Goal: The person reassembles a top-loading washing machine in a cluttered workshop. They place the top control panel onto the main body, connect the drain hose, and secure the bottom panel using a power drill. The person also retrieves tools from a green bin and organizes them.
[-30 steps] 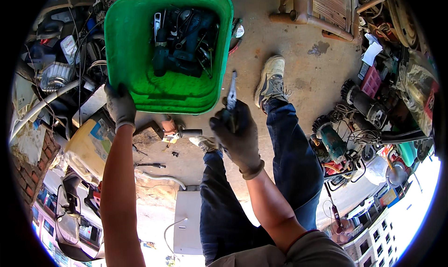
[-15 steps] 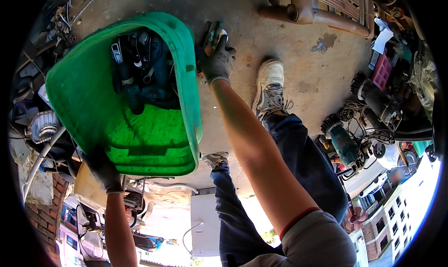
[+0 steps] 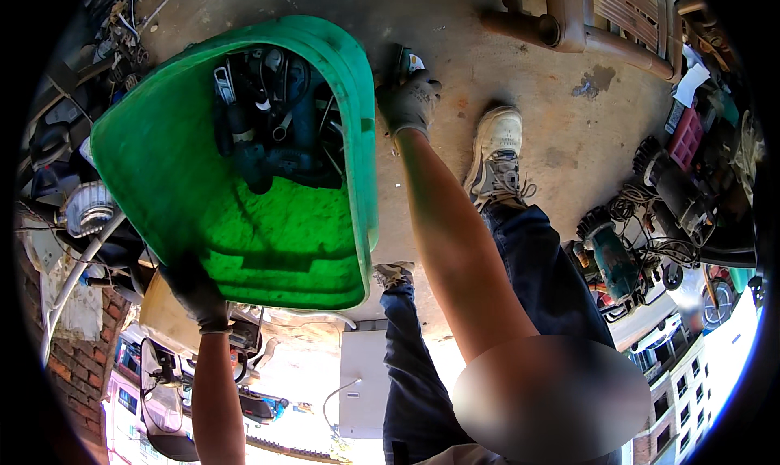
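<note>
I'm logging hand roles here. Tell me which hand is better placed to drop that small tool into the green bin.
Right. The right hand already grips the small tool just beside the green bin rim, while the left hand is occupied gripping the bin's near edge.

- wooden furniture piece (image 3: pixel 601 18) stood on concrete floor (image 3: pixel 455 26)
- teal power tool (image 3: pixel 611 258) lay right, among cables
- brick wall (image 3: pixel 69 359) lower left
</note>
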A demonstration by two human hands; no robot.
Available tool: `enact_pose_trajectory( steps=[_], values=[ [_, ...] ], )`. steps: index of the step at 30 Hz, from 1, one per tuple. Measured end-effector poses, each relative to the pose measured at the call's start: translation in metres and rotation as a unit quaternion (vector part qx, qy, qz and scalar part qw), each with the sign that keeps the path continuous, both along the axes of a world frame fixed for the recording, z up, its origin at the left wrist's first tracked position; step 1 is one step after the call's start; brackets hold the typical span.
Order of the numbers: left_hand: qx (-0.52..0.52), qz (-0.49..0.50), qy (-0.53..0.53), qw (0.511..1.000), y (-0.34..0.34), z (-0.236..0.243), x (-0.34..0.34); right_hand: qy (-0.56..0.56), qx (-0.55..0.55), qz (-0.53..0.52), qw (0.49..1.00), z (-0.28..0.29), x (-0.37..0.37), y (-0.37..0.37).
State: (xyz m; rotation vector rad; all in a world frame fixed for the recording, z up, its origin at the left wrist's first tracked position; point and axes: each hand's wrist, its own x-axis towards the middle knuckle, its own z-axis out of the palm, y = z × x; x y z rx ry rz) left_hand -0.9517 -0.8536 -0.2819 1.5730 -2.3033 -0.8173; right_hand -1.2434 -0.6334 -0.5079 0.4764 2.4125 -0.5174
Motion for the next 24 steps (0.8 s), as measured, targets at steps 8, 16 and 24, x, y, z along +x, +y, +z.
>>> enact_pose_trajectory(
  steps=[8, 16, 24],
  values=[
    [0.027, -0.02, 0.015, 0.999, 0.006, 0.0, -0.006, -0.018, -0.049, 0.027, 0.998, -0.001, -0.004, 0.012],
    [0.035, 0.018, 0.006, 0.999, 0.014, 0.009, -0.016, 0.001, -0.112, 0.015, 0.994, -0.002, 0.009, -0.014],
    [0.0, -0.004, -0.053, 0.999, 0.003, -0.009, -0.006, 0.093, -0.196, -0.008, 0.976, 0.115, -0.028, 0.045]
  ],
)
